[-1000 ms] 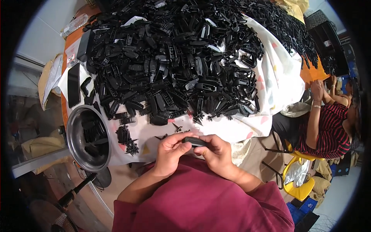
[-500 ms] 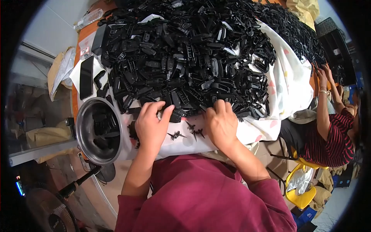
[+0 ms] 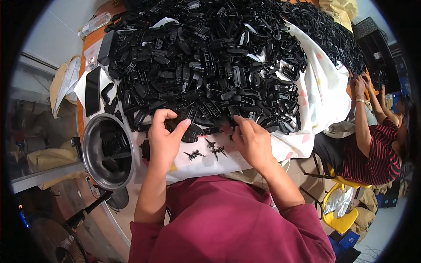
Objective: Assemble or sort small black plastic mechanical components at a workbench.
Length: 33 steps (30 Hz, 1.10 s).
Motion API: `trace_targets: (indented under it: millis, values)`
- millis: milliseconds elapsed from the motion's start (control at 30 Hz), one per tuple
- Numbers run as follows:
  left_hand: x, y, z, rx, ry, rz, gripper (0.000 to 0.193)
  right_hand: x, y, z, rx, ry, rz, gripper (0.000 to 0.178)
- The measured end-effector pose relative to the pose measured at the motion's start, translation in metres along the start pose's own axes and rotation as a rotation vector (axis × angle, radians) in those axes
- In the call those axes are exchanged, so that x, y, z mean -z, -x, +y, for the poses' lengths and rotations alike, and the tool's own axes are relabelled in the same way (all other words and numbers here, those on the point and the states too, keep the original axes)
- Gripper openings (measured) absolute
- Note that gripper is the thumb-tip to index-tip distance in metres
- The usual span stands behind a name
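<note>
A large heap of black plastic parts [image 3: 193,70], many long and clip-like with slotted frames, spreads before me. My left hand [image 3: 165,139] is at its near edge, fingers curled and thumb across from them, around a dark plastic part partly hidden by the fingers. To its right, my right hand [image 3: 255,142] has thumb and index finger bent together on a small black plastic part [image 3: 232,112] at the heap's edge. Between the hands, several small dark pointed pieces [image 3: 218,151] lie in little clusters on the white patterned cloth [image 3: 204,168].
A steel bowl [image 3: 86,153] with black parts stands at the left. Beyond it lie a dark phone [image 3: 92,93] and a plastic bottle [image 3: 94,23]. At the right a co-worker in a striped shirt [image 3: 366,153] reaches toward the parts. A fan [image 3: 57,241] stands at lower left.
The whole view has shifted slightly. My right hand has turned, its index finger now reaching forward to a black part. My left hand stays at the heap's edge with its fingers more curled.
</note>
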<state>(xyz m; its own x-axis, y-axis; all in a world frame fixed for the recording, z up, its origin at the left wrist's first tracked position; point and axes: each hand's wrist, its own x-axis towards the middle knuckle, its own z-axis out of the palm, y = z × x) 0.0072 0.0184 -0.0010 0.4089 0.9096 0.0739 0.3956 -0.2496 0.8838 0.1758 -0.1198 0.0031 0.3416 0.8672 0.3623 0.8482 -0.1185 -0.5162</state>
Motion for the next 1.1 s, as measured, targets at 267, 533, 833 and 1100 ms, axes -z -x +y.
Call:
trace_targets:
  millis: [267, 533, 833, 1100]
  values:
    - [-0.003, 0.006, 0.031, -0.327, 0.027, -0.313, 0.026, 0.02, -0.008, -0.028, -0.512, -1.229, -0.066, 0.017]
    - [-0.008, 0.023, 0.036, -0.1, 0.511, -0.405, 0.035, 0.015, 0.001, -0.033, -0.694, -1.58, -0.137, 0.015]
    - [-0.001, 0.019, 0.052, -0.451, 0.06, -0.323, 0.039, 0.031, -0.001, -0.029, -0.817, -1.385, -0.234, 0.009]
    - [-0.001, 0.024, 0.048, -0.438, 0.136, -0.339, 0.039, 0.031, 0.001, -0.032, -0.867, -1.53, -0.167, 0.008]
